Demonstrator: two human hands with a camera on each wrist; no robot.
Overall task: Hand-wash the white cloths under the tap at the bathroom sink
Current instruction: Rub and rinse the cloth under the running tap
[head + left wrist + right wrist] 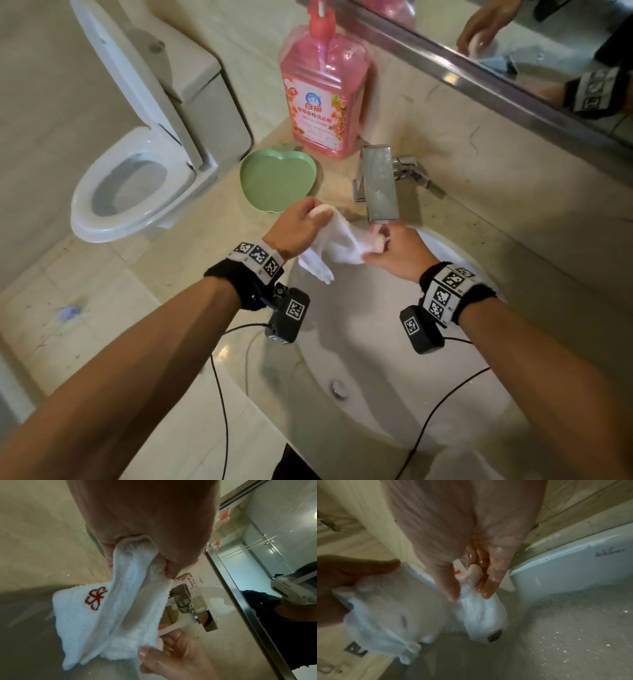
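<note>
A white cloth (337,241) with a red embroidered logo (96,597) is stretched between both hands over the back of the sink (455,373), just below the square chrome tap (378,183). My left hand (301,224) grips one end in its fist at the left. My right hand (397,250) pinches the other end under the spout; its fingers (491,582) are wet. A stream of water (178,625) runs from the tap in the left wrist view. A loose corner hangs down into the basin.
A pink detergent bottle (322,99) stands behind the tap, with a green apple-shaped dish (277,178) to its left on the counter. A toilet (137,164) is at far left. A mirror (513,44) runs along the back wall. Camera cables trail across the basin.
</note>
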